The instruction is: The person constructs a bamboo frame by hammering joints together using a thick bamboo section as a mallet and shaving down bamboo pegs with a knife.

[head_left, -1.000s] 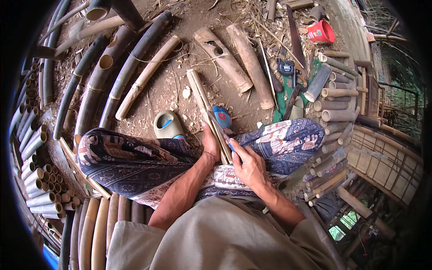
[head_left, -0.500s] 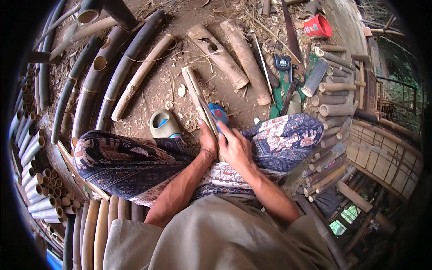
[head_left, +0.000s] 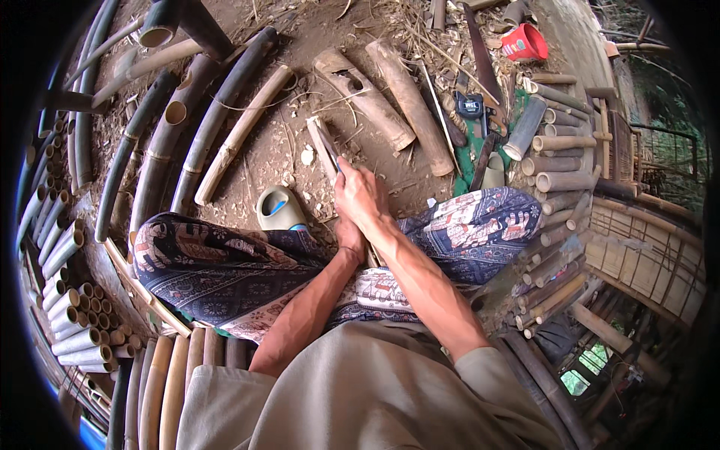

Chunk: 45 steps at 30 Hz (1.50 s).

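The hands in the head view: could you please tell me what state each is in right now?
Left hand: closed around the bamboo piece.
Right hand: closed on a knife, its handle mostly hidden.

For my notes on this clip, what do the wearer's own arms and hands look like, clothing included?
Both the left hand and the right hand are ungloved. The loose, plain greyish-tan sleeves leave the forearms bare. A thin dark band seems to circle the left wrist; none shows on the right.
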Available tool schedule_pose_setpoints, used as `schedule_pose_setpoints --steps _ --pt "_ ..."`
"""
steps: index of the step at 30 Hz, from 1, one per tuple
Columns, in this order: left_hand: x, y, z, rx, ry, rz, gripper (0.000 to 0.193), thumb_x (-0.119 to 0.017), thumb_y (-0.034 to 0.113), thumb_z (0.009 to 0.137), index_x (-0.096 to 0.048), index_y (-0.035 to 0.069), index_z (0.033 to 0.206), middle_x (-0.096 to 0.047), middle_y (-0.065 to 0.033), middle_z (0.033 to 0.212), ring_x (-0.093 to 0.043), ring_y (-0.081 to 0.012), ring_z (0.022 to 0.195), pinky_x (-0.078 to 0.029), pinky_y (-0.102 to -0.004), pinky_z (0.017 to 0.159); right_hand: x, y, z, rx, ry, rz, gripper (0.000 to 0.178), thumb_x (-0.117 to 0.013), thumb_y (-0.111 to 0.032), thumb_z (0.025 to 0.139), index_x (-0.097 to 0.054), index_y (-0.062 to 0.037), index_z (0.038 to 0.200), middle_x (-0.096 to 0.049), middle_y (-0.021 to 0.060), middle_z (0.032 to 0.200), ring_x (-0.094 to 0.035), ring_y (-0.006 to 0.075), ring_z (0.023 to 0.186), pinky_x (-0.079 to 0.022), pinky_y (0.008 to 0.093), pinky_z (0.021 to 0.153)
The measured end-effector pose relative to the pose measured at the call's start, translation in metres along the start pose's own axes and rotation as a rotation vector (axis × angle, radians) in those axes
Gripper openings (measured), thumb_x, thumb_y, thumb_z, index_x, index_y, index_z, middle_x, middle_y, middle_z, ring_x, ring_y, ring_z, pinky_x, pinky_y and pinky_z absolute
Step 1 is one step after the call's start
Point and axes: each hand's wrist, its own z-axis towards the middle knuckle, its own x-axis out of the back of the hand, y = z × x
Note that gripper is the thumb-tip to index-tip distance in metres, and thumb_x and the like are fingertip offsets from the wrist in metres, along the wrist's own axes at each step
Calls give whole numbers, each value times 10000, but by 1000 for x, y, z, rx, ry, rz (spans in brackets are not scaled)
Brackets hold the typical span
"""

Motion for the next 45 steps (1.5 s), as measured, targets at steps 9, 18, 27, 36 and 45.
schedule_pose_setpoints --steps 9,18,27,36,45 --pt "-11 36 -45 -73 -46 126 790 -244 688 926 -632 7 820 -573 -83 581 -583 -199 507 -477 -340 471 81 -44 6 -291 -270 95 424 -439 -239 969 -475 -82 1361 -692 136 907 -684 276 712 -574 420 654" --pt "-3 22 -36 -360 -59 559 712 -301 595 963 -615 -43 939 -610 -291 796 -610 -406 782 -441 -483 716 176 -49 -28 -178 -122 -27 476 -465 -229 967 -414 -8 1385 -650 268 1018 -675 341 862 -506 413 818" --pt "-5 63 -53 -668 -32 1021 514 -394 561 933 -595 108 1072 -638 -274 822 -605 -482 793 -460 -555 695 409 14 48 -241 -556 150 441 -632 -258 870 -598 -53 1259 -532 -8 560 -321 10 338 -214 167 311" --pt "14 61 -25 -376 137 725 737 -319 651 928 -598 -30 946 -624 -217 698 -646 -370 707 -482 -492 672 534 48 65 -128 -222 24 419 -586 -356 912 -614 -82 1227 -508 -49 545 -281 -3 331 -178 163 299" --pt "-4 59 -44 92 -268 -265 602 -358 649 927 -465 58 964 -546 -94 718 -603 -215 522 -541 -348 457 257 21 -18 -85 -13 669 558 -597 -67 867 -394 -126 1383 -635 49 767 -473 54 499 -398 216 402"
